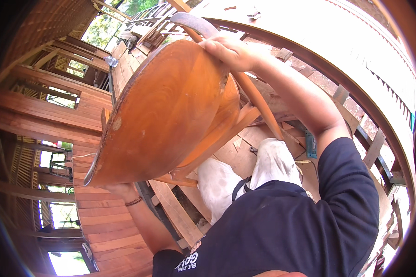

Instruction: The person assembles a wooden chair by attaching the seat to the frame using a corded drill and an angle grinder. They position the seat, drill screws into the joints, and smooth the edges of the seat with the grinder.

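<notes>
A varnished orange-brown wooden chair (171, 111) is held up, tilted, in front of my body. Its broad curved panel faces me, and its rim looks dark and worn. My right hand (229, 51) grips the upper right edge, beside a curved armrest with a greyish worn end. A round wooden leg or rail slants down from there toward my knee. At the panel's lower left edge, my left hand (119, 188) holds the chair from below; the panel hides most of its fingers.
Pliers (253, 150) lie on the boards beyond my knees. A teal power tool (311, 144) rests to the right among wood offcuts. Loose planks (175, 210) lie by my left side, near reddish wooden boarding (108, 226). A long dark curved-looking beam (305, 57) runs along the right.
</notes>
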`<state>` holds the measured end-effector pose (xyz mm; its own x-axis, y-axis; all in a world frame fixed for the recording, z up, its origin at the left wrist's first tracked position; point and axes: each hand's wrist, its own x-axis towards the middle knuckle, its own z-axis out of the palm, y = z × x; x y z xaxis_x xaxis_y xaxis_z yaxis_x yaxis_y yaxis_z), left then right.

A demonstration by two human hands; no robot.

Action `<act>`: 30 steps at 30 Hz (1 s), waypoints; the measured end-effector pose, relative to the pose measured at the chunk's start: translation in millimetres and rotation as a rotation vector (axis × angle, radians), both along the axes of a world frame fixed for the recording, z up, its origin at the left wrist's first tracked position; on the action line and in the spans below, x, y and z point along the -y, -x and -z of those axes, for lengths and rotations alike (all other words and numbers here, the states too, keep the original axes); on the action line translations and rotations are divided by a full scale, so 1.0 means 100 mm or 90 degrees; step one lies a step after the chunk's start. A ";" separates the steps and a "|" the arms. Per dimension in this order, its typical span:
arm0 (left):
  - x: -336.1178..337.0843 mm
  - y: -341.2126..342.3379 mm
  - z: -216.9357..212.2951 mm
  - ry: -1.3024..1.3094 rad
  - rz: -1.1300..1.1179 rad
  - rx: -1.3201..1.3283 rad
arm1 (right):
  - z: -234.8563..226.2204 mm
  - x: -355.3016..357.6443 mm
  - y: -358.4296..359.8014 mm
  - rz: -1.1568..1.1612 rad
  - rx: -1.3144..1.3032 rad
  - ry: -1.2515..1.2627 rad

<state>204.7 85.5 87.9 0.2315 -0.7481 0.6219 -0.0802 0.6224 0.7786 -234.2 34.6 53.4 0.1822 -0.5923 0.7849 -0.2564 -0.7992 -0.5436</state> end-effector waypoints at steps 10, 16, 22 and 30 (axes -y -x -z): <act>0.05 -0.11 0.05 0.021 0.012 -0.037 | 0.02 -0.02 -0.01 0.061 -0.051 0.071; 0.02 -0.15 0.05 -0.021 0.036 -0.082 | 0.01 -0.09 0.00 0.073 -0.063 0.038; 0.07 -0.20 0.07 -0.041 0.028 -0.079 | 0.03 -0.08 0.13 0.021 -0.002 -0.055; 0.04 -0.20 0.07 0.008 0.037 -0.018 | -0.37 -0.30 0.21 -0.109 0.132 -0.101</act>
